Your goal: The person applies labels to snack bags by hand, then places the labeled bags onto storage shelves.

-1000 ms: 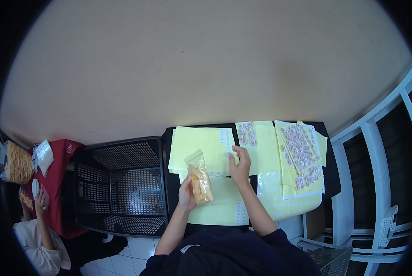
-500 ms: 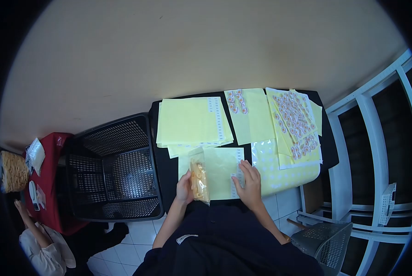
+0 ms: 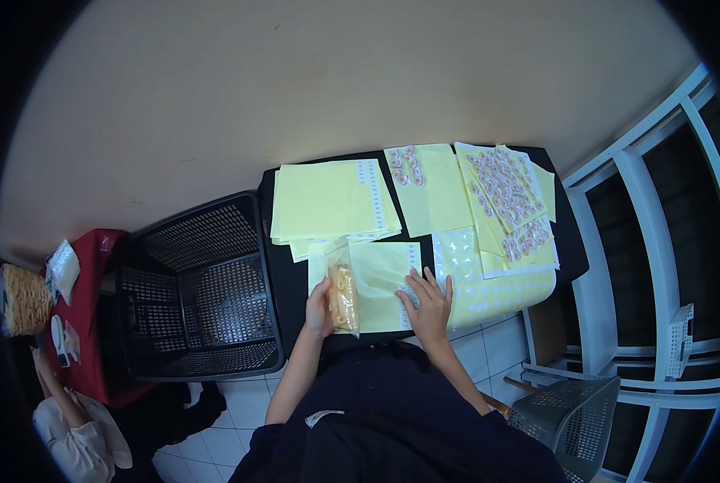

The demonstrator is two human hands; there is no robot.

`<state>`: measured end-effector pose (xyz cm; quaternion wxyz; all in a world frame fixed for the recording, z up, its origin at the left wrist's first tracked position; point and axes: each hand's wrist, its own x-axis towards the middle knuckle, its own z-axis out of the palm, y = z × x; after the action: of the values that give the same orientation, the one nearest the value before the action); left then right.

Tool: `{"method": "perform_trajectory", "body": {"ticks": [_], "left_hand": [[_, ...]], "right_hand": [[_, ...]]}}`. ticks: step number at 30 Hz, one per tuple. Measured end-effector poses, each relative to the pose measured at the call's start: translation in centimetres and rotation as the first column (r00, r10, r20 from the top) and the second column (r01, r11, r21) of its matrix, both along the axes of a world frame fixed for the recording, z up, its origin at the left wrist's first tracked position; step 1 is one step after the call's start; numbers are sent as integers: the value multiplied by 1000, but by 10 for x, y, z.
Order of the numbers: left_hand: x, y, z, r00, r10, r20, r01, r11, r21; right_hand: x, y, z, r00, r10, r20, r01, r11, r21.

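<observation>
My left hand (image 3: 320,312) grips the left edge of a clear plastic packet of yellowish snacks (image 3: 343,298), which stands lengthwise over a pale yellow sticker sheet (image 3: 382,282). At the sheet's right side runs a column of small white printed labels (image 3: 413,256). My right hand (image 3: 429,304) rests on that side, its fingers spread apart and its thumb towards the packet. The fingertips lie by the labels, covering some of them; no object shows in this hand.
Behind lie a stack of yellow sheets (image 3: 328,197) and sheets with round orange-red stickers (image 3: 509,189). A large black basket (image 3: 267,282) stands at left, beside a red-covered table (image 3: 94,338) and another person (image 3: 78,435). A grey basket (image 3: 573,419) is at lower right.
My right hand has shifted slightly, with its fingers a little more spread. The packet remains in my left hand. The whole view has tilted slightly.
</observation>
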<state>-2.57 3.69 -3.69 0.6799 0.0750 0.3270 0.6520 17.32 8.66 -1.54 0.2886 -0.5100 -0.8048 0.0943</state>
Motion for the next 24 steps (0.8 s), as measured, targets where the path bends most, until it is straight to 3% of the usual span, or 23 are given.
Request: {"method": "perform_trajectory", "body": {"ticks": [8, 16, 19, 21, 22, 24], "left_hand": [[-2, 0, -4, 1000, -23, -20, 23, 1000, -16], [2, 0, 7, 1000, 3, -11, -3, 1000, 3], [9, 1, 6, 999, 24, 24, -26, 993, 119], [15, 5, 9, 982, 96, -164, -89, 995, 47], [19, 6, 12, 981, 99, -165, -92, 994, 52], [26, 6, 17, 905, 149, -399, -120, 988, 97]], "right_hand": [[-1, -3, 0, 997, -22, -69, 20, 999, -31], [-1, -2, -6, 999, 10, 34, -12, 997, 72], [-4, -3, 4, 999, -16, 30, 12, 991, 137], [-2, -2, 3, 1000, 2, -27, 1, 995, 99], [-2, -1, 3, 996, 14, -85, -9, 998, 62], [-1, -1, 3, 990, 64, -123, -65, 998, -7]]}}
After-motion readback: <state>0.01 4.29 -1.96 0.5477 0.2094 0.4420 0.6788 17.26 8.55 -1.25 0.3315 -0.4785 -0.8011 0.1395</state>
